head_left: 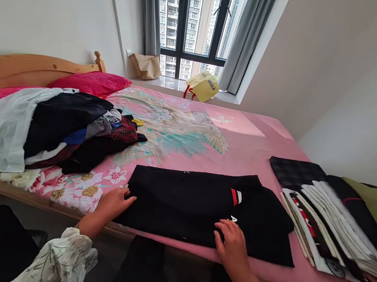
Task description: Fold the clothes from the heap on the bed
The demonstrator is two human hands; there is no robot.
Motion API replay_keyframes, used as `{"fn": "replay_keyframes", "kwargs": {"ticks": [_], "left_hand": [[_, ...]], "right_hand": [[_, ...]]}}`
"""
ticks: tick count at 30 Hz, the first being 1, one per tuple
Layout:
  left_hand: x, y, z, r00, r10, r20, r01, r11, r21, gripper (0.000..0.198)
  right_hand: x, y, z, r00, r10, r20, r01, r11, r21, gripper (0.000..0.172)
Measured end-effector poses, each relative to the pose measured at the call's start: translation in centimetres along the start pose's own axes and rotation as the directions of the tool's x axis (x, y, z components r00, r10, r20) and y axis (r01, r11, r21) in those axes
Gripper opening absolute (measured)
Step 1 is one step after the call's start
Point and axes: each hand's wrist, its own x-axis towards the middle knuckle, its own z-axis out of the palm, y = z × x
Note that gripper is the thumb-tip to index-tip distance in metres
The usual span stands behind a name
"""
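A black garment (196,204) with a small red and white tag lies spread flat near the front edge of the bed (246,140); part of it hangs over the edge. My left hand (112,203) rests at its left edge, fingers curled onto the cloth. Lying flat on the garment's lower right part is my right hand (231,243), fingers stretched out beside some white lettering.
A heap of unfolded clothes (50,128) lies at the left by a red pillow (92,82). Folded clothes (336,221) are laid out overlapping at the right. A yellow bag (202,86) and a brown bag (146,66) stand on the window ledge.
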Motion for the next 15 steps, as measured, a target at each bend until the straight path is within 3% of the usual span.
{"fn": "replay_keyframes", "kwargs": {"ticks": [4, 8, 11, 13, 15], "left_hand": [[-0.1, -0.5, 0.7, 1.000, -0.020, 0.005, 0.020, 1.000, -0.008, 0.036], [-0.1, -1.1, 2.0, 0.999, -0.033, 0.016, 0.033, 0.999, -0.001, 0.035], [0.0, -1.3, 2.6, 0.994, -0.037, -0.104, 0.030, 0.997, -0.068, 0.029], [0.2, -1.2, 2.6, 0.977, -0.023, -0.212, 0.002, 0.995, -0.098, 0.040], [0.9, -0.8, 2.4, 0.975, -0.045, -0.217, 0.011, 0.988, -0.156, 0.050]], "right_hand": [[0.3, 3.4, -0.8, 0.983, 0.179, -0.050, -0.185, 0.973, -0.141, 0.035], [1.6, 5.0, -1.6, 0.947, 0.320, 0.018, -0.308, 0.926, -0.218, 0.041], [2.2, 5.1, -1.3, 0.946, 0.314, 0.079, -0.291, 0.932, -0.217, 0.040], [2.1, 4.9, -0.7, 0.952, 0.298, 0.074, -0.274, 0.933, -0.235, 0.040], [1.6, 4.6, 0.1, 0.960, 0.280, 0.029, -0.263, 0.928, -0.263, 0.041]]}}
